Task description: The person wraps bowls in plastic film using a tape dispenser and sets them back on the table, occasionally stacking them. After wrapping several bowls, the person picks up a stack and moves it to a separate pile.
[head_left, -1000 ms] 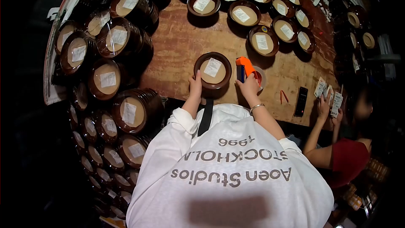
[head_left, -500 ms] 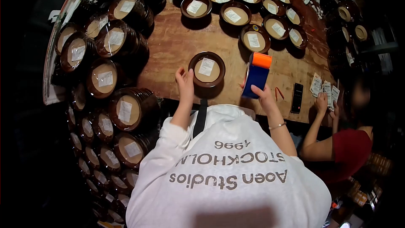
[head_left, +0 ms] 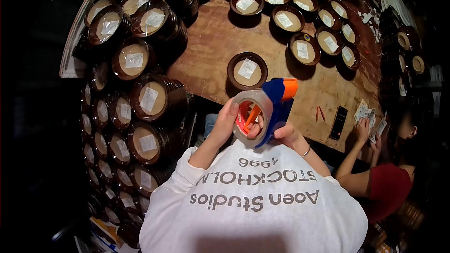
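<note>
A blue and orange tape dispenser (head_left: pixel 280 107) with a wide roll of clear tape (head_left: pixel 268 105) is held up in front of my chest. My right hand (head_left: pixel 287 136) grips it from the right, some fingers showing through the roll's red core. On the other side, my left hand (head_left: pixel 227 121) is closed against the outer edge of the tape roll. Just beyond, at the table's near edge, sits a dark brown bowl (head_left: pixel 235 77) with a tan inside and a printed white label (head_left: pixel 247 69) lying in it.
Tall stacks of film-wrapped brown bowls (head_left: pixel 151 97) line the left side. More labelled bowls (head_left: pixel 303 50) stand at the back right. A black phone (head_left: pixel 338 122) and red scissors-like handles (head_left: pixel 320 113) lie on the wooden table (head_left: pixel 201 65). At right, a person in a red shirt (head_left: pixel 391 185) holds printed labels (head_left: pixel 364 111).
The tape dispenser has come closer to my body and turned so its roll shows. My left hand has moved from beside the bowl onto the roll. The view has shifted.
</note>
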